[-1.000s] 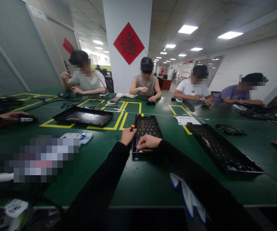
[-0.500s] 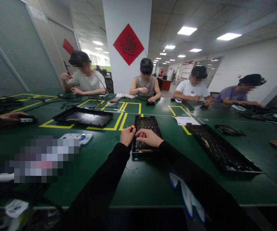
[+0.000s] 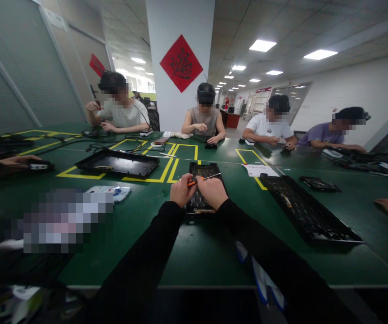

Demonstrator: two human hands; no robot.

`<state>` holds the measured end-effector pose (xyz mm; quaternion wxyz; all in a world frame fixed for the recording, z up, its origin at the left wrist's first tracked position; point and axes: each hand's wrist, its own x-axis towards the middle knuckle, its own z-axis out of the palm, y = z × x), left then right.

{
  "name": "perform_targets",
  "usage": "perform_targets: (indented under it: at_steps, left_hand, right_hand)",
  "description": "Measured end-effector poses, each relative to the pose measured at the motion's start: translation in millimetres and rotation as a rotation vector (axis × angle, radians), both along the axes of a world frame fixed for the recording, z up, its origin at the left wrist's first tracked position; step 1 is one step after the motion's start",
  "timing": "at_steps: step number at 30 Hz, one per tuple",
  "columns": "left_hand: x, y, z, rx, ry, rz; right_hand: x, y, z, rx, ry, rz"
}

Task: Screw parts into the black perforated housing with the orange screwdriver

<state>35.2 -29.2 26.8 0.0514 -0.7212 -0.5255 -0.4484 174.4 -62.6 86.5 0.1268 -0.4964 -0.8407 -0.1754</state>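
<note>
The screwdriver point(image 3: 191, 183) with an orange and black handle is between the 2 hands, above the middle of a black plastic housing point(image 3: 197, 215) that sits on the green tabletop point(image 3: 180, 252). Its long axis runs crosswise, left to right, with the thin metal shaft point(image 3: 213, 175) pointing right and slightly away from the person. This sets it roughly square to the housing, whose long side stretches away from the body. The left hand point(image 3: 182, 191) is nearer the butt end, its fingers closed around the handle. The right hand point(image 3: 211, 191) is nearer the shaft, which passes just beyond its thumb side; its fingers meet the screwdriver toward the front of the handle, but the hand hides them, so I cannot tell whether they grip or only touch. The shaft tip appears free, clear of the housing floor. At the housing's near end, below the hands, lies a small tan strip point(image 3: 203, 210). A 2nd, longer black housing point(image 3: 318, 243) rests to the right, well apart, and a 3rd black housing point(image 3: 129, 174) lies farther off to the left.
</note>
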Motion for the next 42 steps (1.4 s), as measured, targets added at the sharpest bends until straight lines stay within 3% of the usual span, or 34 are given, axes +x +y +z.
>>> perform_targets:
  at_steps: [3, 5, 10, 12, 15, 21, 25, 30, 42]
  left_hand:
    - [-4, 3, 1.3, 0.011, -0.119, 0.051]
    - [-9, 6, 0.2, -0.023, -0.22, 0.079]
    - [-19, 23, -13.8, -0.249, -0.383, -0.004]
    - [-19, 28, -20.3, -0.321, -0.396, -0.019]
    - [-17, 33, -26.8, -0.287, -0.341, -0.017]
    - [-14, 33, -29.9, -0.323, -0.309, -0.088]
    - [-16, 33, -29.9, -0.37, -0.305, -0.123]
    - [-16, 33, -29.1, -0.385, -0.3, -0.115]
    - [-17, 37, -34.0, -0.374, -0.258, -0.117]
  right_hand:
    - [9, 4, 3.1, -0.045, 0.132, -0.053]
    - [14, 5, 2.5, -0.096, 0.364, -0.059]
    - [15, 5, -12.3, -0.481, 1.211, 0.247]
    - [13, 3, -20.3, -0.582, 1.431, 0.319]
    - [12, 0, -30.7, -0.661, 1.616, 0.331]
    - [11, -1, -44.2, -0.711, 1.711, 0.367]
    - [10, 0, -48.9, -0.593, 1.658, 0.369]
    - [10, -2, -50.6, -0.515, 1.584, 0.364]
    - [7, -3, -50.8, -0.509, 1.559, 0.422]
